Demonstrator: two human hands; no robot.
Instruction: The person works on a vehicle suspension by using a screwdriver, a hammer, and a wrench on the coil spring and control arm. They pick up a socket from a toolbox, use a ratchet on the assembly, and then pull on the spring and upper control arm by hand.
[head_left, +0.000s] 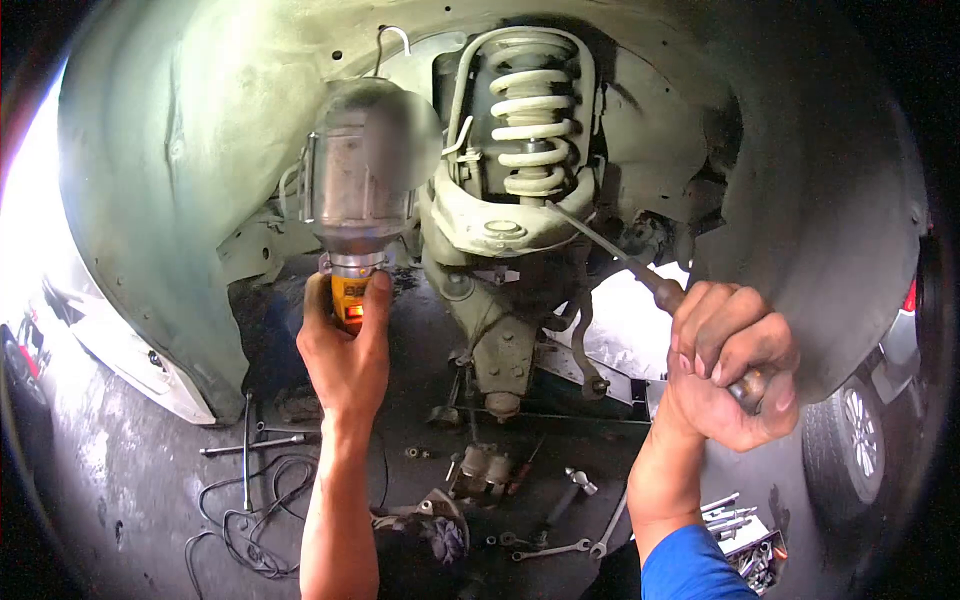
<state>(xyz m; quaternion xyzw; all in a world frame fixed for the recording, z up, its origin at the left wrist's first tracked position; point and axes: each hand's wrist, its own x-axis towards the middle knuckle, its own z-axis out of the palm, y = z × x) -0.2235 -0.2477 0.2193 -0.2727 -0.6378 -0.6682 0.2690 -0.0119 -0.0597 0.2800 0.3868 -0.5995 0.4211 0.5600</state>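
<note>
A caged work lamp [345, 180] with a hook on top stands upright in my left hand [345, 350], whose fingers wrap its yellow handle. Its bulb side faces away from me, toward the car's suspension. My right hand [735, 365] is closed around the handle of a long screwdriver [655, 287]. The shaft slants up and left, its tip at the foot of the pale coil spring [535, 130], right at the upper control arm [500, 230]. The butt of the handle shows below my fingers.
The wheel arch liner [140, 200] curves around both sides. On the floor lie a cross-shaped lug wrench [247, 460], a coiled cable [245, 545], a hammer [570, 495] and a combination wrench [555, 551]. A toolbox [755, 550] is at lower right, near a wheel [850, 450].
</note>
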